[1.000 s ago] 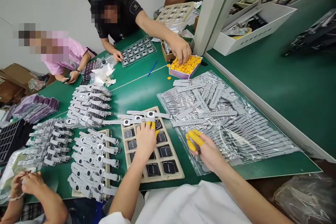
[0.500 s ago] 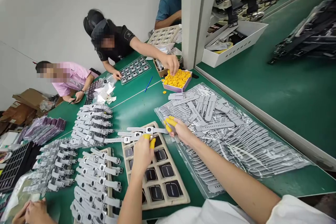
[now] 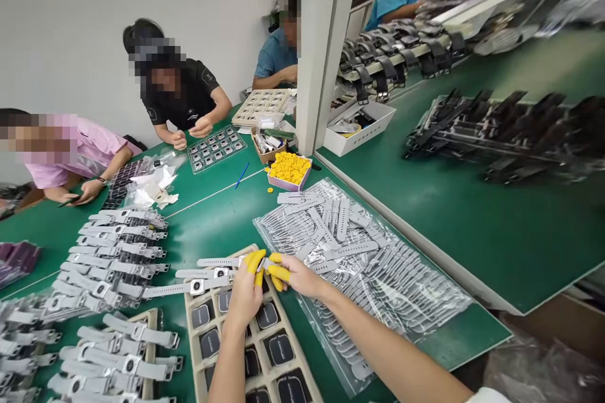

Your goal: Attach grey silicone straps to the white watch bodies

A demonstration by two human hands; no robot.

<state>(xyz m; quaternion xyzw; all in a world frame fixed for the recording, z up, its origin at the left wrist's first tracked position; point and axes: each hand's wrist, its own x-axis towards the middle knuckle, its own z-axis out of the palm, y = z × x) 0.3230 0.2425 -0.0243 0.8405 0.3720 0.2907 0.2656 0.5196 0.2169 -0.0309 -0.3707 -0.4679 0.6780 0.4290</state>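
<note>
Moved since the earlier frame: right hand (image 3: 299,274), then apart at the edge of the strap bag, now fingertip to fingertip with left hand (image 3: 244,295); co-worker's hand (image 3: 202,128), then over the yellow box, now drawn back beside the clear tray.

Item: hands, one pair, yellow covers on several fingertips. Left, closed on the far end of a grey-strapped watch (image 3: 218,261); right, fingers pinched on what looks like a grey strap end, the join itself hidden by the fingers. Watch positioned across the far end of the beige tray (image 3: 193,334).

Item: two further watches (image 3: 197,286), grey straps, staggered just nearer, lying partly over the same tray. Tray compartments below hold dark square pieces (image 3: 278,348).

Item: clear bag (image 3: 416,277) of grey straps, flat on the green surface (image 3: 227,220), right of the tray; loose straps (image 3: 350,252) on top.

Item: stacked grey-strapped watches (image 3: 130,364), several groups, left of the tray.

Item: pale purple box (image 3: 289,186) of yellow finger covers (image 3: 289,167), beyond the bag; one cover (image 3: 270,190) beside it.

Item: blue pen (image 3: 242,175), near the clear tray (image 3: 217,150) of watch cases.
</note>
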